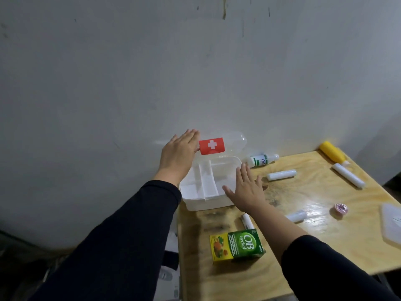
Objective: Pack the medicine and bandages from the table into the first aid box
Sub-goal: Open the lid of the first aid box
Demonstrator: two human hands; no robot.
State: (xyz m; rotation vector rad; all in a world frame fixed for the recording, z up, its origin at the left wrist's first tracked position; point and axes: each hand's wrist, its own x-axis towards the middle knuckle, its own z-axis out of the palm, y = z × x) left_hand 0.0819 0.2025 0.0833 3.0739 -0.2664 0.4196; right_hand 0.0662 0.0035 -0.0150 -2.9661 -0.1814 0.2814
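A white first aid box (196,203) stands open at the table's back left corner, its compartments bare. Its clear lid (235,142) with a red cross label (211,145) leans back against the wall. My left hand (178,153) rests flat against the lid's left edge, fingers together. My right hand (244,190) hovers spread over the box's right rim, holding nothing. On the table lie a green and yellow OB herbal carton (237,245), a white bottle with green label (261,160), three rolled bandages (281,175) (349,178) (296,216), a small tube (247,220), a yellow bottle (332,151) and a pink tape roll (340,210).
The wooden table (303,246) stands against a grey wall (152,72). A pale flat tray or lid (390,227) lies at the right edge. White packets (169,279) sit below the table's left side on a dark floor.
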